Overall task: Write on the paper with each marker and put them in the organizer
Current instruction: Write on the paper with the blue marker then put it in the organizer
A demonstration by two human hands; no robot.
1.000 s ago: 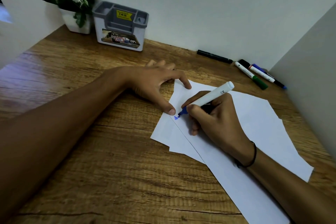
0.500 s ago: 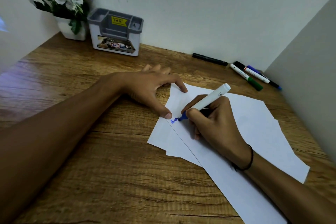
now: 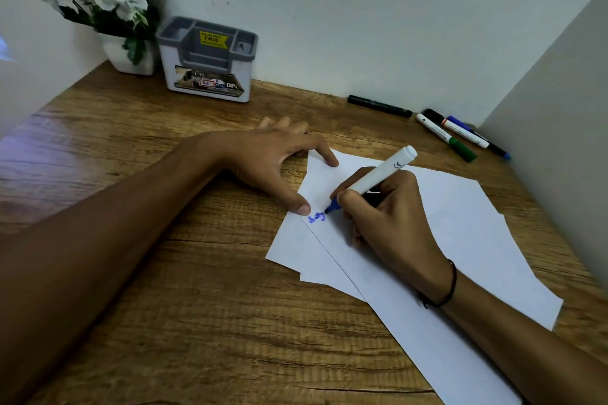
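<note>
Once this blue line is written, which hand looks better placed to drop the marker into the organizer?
Probably the right hand: it already grips the blue marker. The left hand, nearer the organizer, pins the paper.

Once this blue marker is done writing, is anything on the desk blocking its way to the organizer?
Only the left hand, which lies on the paper between the blue marker and the organizer. Beyond it the desk looks bare.

White marker [image 3: 378, 177] with blue tip; blue scribble [image 3: 316, 218] on white paper [image 3: 460, 223]; grey-and-white organizer [image 3: 207, 59].
</note>
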